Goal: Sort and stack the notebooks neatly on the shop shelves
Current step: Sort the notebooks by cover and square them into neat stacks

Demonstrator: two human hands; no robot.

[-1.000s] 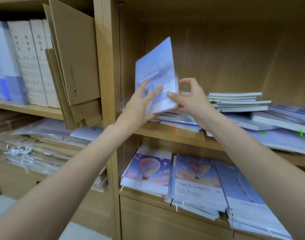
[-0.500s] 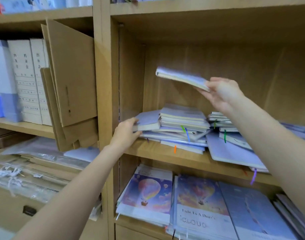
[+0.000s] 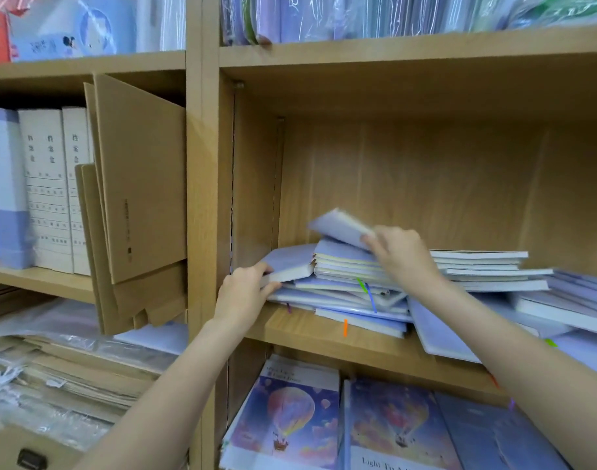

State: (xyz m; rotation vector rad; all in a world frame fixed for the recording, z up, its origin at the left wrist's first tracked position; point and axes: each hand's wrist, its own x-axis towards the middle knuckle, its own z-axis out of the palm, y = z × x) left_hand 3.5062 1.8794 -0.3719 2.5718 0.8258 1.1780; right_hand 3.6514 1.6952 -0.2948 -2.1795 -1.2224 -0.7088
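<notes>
A lilac notebook (image 3: 337, 225) is tilted just above a messy pile of pale blue and lilac notebooks (image 3: 348, 286) on the middle shelf (image 3: 324, 334). My right hand (image 3: 397, 252) grips that notebook by its right end. At the pile's left side another lilac notebook (image 3: 290, 262) sticks out, and my left hand (image 3: 244, 290) holds its front corner. A second, flatter stack of notebooks (image 3: 483, 269) lies to the right, partly behind my right forearm.
Balloon-cover notebooks (image 3: 290, 412) lie on the shelf below. A wooden upright (image 3: 202, 198) divides the bays. Left of it stand flat cardboard sheets (image 3: 138, 184) and white file boxes (image 3: 49, 188). Wrapped stock (image 3: 358, 15) fills the top shelf.
My right hand has brought the lilac notebook down from high in the bay to just above the pile. My left hand has closed on the protruding notebook at the pile's left.
</notes>
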